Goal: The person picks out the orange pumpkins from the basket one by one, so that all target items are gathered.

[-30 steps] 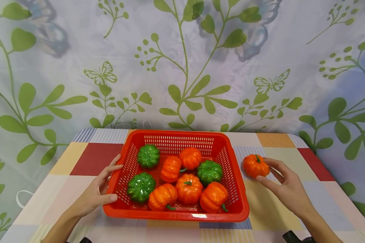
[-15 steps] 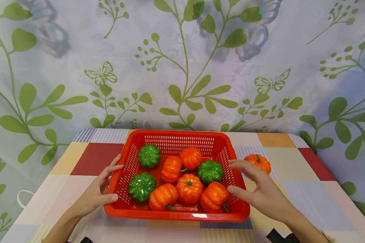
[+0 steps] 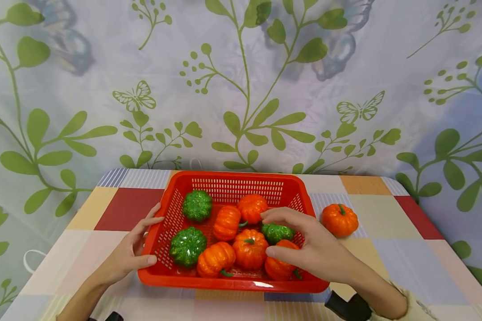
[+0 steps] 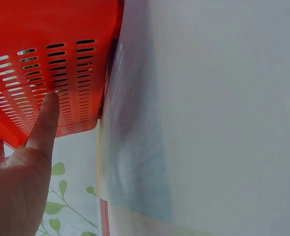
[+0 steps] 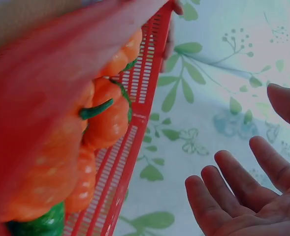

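Nine toy pumpkins: five orange and three green in the red basket [image 3: 241,283], one orange pumpkin [image 3: 339,219] on the tablecloth [image 3: 385,249]. Right hand [image 3: 313,249] hovers, fingers spread, over the basket's right side.

Left hand [image 4: 16,182]: straight fingers touching the basket wall [image 4: 41,59].

Right wrist view: fingers [image 5: 233,177] relaxed, empty.

right hand [image 3: 313,249]: I've let go of the orange pumpkin [image 3: 339,219] on the table and carried the hand left, over the red basket [image 3: 241,283]; fingers spread above the green pumpkin [image 3: 280,232].
orange pumpkin: now sits alone, right of my basket.
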Demonstrator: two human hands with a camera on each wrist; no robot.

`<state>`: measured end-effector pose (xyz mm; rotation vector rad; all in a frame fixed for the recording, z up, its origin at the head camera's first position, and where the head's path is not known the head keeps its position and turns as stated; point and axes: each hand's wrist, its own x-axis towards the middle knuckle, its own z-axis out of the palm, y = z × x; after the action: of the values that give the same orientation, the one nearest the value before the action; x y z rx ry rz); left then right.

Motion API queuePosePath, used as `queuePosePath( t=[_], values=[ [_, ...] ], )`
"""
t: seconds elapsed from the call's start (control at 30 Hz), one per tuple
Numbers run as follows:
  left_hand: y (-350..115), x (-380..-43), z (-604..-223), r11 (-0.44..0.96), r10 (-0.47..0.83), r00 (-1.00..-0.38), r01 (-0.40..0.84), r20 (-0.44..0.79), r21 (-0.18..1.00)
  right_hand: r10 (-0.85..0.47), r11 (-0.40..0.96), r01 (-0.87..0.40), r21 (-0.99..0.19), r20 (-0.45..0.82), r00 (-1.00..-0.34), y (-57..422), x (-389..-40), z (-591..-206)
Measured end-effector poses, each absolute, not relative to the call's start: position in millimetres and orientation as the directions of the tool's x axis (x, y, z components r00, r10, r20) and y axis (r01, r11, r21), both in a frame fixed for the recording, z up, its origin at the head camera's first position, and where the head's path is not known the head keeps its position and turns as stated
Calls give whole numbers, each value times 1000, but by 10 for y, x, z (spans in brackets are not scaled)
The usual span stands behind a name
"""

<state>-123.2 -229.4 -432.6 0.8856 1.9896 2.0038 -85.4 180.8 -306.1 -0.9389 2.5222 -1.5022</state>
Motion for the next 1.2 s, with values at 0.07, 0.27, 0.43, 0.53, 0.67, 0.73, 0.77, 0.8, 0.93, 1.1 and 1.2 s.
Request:
queuePosePath(
  t=[0.07, 0.27, 0.43, 0.53, 0.67, 0.73, 0.77, 0.8, 0.93, 1.1, 1.2],
  values=[
    [-2295, -1231, -4329, -87, 518, -811, 265, 271, 960, -564, 333, -476, -814, 233, -792, 1728, -925, -3051],
    [-2310, -1255, -4357, -80, 523, -809, 267, 269, 960, -646, 377, -529, -761, 193, -739, 1500, -1174, -3005],
    [-2310, -1274, -4362, -78, 522, -813, 255, 257, 964, -625, 429, -491, -758, 143, -767, 1346, -1416, -3076],
    [-2314, -1264, -4367, -59, 517, -821, 250, 244, 966, -627, 456, -475, -753, 107, -772, 1269, -1572, -3184],
    [-2321, -1246, -4374, -37, 518, -823, 252, 234, 967, -638, 474, -430, -769, 37, -769, 1221, -1751, -3345],
    [-2319, -1243, -4370, -36, 520, -821, 251, 233, 967, -622, 480, -379, -791, -3, -783, 1216, -1803, -3394],
    [-2317, -1243, -4370, -37, 520, -822, 249, 232, 968, -611, 480, -348, -805, -22, -792, 1216, -1818, -3408],
    [-2314, -1243, -4367, -39, 521, -822, 247, 231, 968, -601, 476, -322, -818, -35, -799, 1216, -1827, -3415],
    [-2312, -1248, -4356, -38, 514, -826, 247, 231, 968, -583, 455, -251, -854, -72, -809, 1211, -1843, -3433],
    [-2313, -1236, -4351, -23, 501, -836, 246, 224, 969, -609, 470, -272, -840, -85, -789, 1163, -1840, -3486],
    [-2307, -1231, -4359, -37, 505, -832, 246, 231, 969, -623, 492, -287, -822, -103, -775, 1132, -1833, -3529]
  ],
)
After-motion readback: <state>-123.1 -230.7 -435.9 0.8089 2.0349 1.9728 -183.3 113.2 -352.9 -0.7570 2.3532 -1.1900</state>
